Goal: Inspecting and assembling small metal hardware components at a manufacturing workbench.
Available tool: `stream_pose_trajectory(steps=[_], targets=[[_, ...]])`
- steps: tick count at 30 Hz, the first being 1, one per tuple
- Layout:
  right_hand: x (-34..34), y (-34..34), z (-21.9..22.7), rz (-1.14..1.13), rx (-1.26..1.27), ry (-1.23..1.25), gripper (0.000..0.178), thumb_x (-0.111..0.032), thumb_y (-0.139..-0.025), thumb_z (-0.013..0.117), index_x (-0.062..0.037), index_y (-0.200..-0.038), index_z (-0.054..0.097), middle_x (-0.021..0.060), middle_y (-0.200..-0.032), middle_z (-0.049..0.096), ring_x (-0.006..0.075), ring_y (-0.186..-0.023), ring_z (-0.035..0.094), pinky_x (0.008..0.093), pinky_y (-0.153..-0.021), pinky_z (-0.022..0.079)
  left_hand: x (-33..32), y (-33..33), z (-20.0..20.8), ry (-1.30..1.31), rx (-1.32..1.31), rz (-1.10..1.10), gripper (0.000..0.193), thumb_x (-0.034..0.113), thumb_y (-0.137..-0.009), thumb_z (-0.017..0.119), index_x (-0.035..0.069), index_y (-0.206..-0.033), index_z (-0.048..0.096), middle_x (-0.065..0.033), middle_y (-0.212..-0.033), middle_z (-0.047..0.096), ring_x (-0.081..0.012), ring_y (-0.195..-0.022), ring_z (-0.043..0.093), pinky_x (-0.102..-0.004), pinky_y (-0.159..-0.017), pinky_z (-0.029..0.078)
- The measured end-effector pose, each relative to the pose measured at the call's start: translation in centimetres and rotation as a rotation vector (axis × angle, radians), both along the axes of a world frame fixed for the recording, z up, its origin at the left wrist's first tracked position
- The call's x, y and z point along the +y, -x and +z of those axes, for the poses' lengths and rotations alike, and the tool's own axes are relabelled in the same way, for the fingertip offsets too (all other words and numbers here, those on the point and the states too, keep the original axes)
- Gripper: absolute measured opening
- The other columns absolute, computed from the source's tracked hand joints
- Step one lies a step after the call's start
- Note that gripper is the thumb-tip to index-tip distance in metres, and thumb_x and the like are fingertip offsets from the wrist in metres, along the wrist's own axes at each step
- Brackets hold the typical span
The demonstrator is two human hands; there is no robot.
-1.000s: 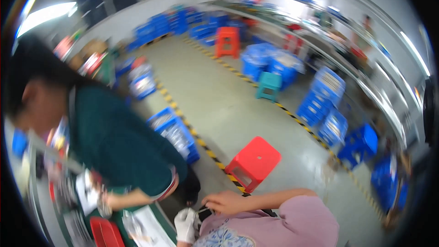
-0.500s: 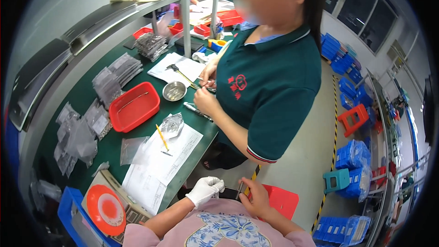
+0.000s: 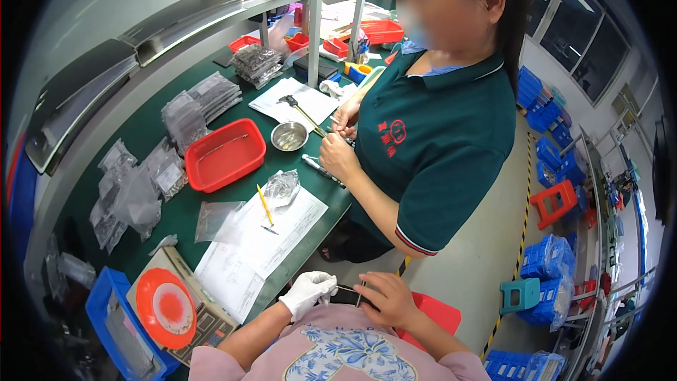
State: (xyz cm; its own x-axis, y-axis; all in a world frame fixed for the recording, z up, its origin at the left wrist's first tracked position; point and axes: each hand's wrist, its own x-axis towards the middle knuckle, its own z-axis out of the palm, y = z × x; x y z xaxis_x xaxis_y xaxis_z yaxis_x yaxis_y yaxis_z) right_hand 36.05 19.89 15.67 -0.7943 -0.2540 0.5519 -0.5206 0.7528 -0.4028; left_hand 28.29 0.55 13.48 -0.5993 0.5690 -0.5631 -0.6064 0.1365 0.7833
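My left hand (image 3: 309,293) wears a white glove, its fingertips pinched together just in front of my body. What they hold, if anything, is too small to make out. My bare right hand (image 3: 388,299) is close beside it on the right, gripping a thin dark rod-like tool (image 3: 360,292) that points toward the glove. A thin dark line shows between the two hands. Nearest on the bench lie drawing sheets (image 3: 289,234), with a yellow pencil (image 3: 264,202) and a crumpled clear bag (image 3: 282,188) on them.
A co-worker in a green shirt (image 3: 437,148) stands at the bench edge, hands by a steel bowl (image 3: 290,136). A red tray (image 3: 226,182), clear bags (image 3: 139,204) and a scale with an orange dish (image 3: 166,308) occupy the bench. A red stool (image 3: 437,316) is beside me.
The view has shifted, so the bench and co-worker appear farther right. My right hand and its tool have come slightly nearer the gloved hand, and its fingers have changed position.
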Motion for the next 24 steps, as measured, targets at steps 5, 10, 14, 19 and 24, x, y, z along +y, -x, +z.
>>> stream_pose_trajectory(steps=[5, 10, 14, 19, 24], targets=[[-0.8, -1.1, -1.3, -0.116, -0.99, 0.566, 0.039, -0.013, -0.07, 0.062, -0.0081, -0.108, 0.054, 0.0091, -0.096, 0.06, 0.0259, -0.089, 0.057, 0.0349, -0.072, 0.045, 0.0, 0.0, 0.0, -0.085, 0.096, -0.035, 0.019, 0.018, -0.086, 0.054, 0.003, -0.076, 0.057, -0.0018, -0.067, 0.057, -0.0067, -0.052, 0.049, -0.0206, -0.049, 0.04], [-1.4, -0.6, 0.0, -0.131, -0.059, 0.117, 0.04, -0.01, -0.067, 0.062, -0.0102, -0.107, 0.056, 0.0104, -0.108, 0.055, 0.0266, -0.095, 0.055, 0.0357, -0.074, 0.045, -0.6, 0.2, 0.6, -0.002, 0.073, 0.02, 0.02, 0.02, -0.086, 0.054, 0.004, -0.074, 0.057, -0.0004, -0.065, 0.056, -0.0063, -0.051, 0.048, -0.0201, -0.047, 0.04], [-0.6, -0.4, -0.4, 0.021, -0.05, -0.03, 0.037, -0.007, -0.066, 0.061, -0.0065, -0.104, 0.057, 0.0073, -0.093, 0.06, 0.0246, -0.086, 0.058, 0.0351, -0.074, 0.044, -0.7, -0.5, 1.0, -0.006, 0.046, -0.033, 0.024, 0.025, -0.085, 0.055, 0.007, -0.069, 0.057, 0.001, -0.063, 0.055, -0.0069, -0.051, 0.05, -0.0204, -0.049, 0.039], [-1.7, -1.5, 0.0, -0.248, -0.539, 0.497, 0.033, -0.004, -0.073, 0.056, -0.0031, -0.106, 0.056, 0.0106, -0.079, 0.06, 0.0253, -0.077, 0.057, 0.037, -0.072, 0.043, -0.3, -0.9, 1.5, -0.012, 0.139, -0.04, 0.023, 0.021, -0.085, 0.054, 0.006, -0.068, 0.057, 0.0002, -0.063, 0.055, -0.0065, -0.051, 0.049, -0.0207, -0.049, 0.04], [-1.1, 0.9, 1.3, 0.031, -0.018, -0.118, 0.038, -0.007, -0.065, 0.061, -0.0075, -0.103, 0.058, 0.0084, -0.097, 0.059, 0.0272, -0.09, 0.056, 0.0392, -0.081, 0.042, -1.0, 0.1, 2.4, -0.056, 0.046, 0.024, 0.022, 0.022, -0.085, 0.055, 0.006, -0.07, 0.057, -0.0005, -0.064, 0.056, -0.0066, -0.052, 0.049, -0.0201, -0.049, 0.04]])
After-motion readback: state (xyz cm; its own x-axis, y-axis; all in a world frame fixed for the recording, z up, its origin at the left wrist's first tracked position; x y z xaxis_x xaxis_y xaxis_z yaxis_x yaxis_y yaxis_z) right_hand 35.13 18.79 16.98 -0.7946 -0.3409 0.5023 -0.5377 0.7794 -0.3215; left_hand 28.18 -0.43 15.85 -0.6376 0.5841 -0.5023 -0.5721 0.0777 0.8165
